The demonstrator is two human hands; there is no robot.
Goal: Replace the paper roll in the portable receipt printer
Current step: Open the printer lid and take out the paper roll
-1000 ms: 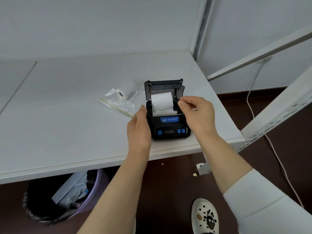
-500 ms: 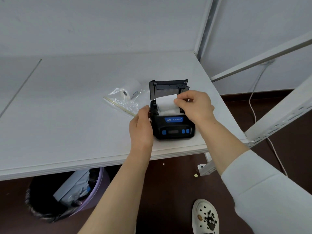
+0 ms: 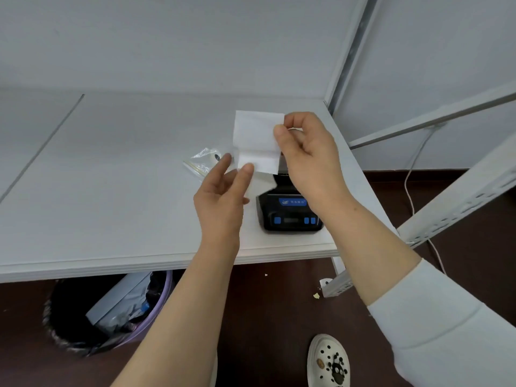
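Observation:
The black receipt printer (image 3: 290, 216) with blue buttons sits near the table's front right edge, its upper part hidden behind my right hand. My right hand (image 3: 307, 160) pinches the top right corner of a white paper strip (image 3: 255, 141), held up above the printer. The strip's lower end hangs down toward the printer. My left hand (image 3: 223, 196) is raised at the strip's lower left corner, thumb tip over the paper and index finger at its edge. I cannot tell whether it is pinching. A spare paper roll in a clear plastic bag (image 3: 203, 162) lies just left, partly hidden.
The white table (image 3: 111, 191) ends at a front edge just below the printer. A metal shelf upright (image 3: 349, 51) and slanted rails (image 3: 460, 196) stand to the right. Under the table sits a lined waste bin (image 3: 106, 314). A white cable (image 3: 413, 174) hangs at right.
My right hand has pulled the paper strip up out of the printer and lifted it. My left hand let go of the printer's side and rose to the strip's lower corner.

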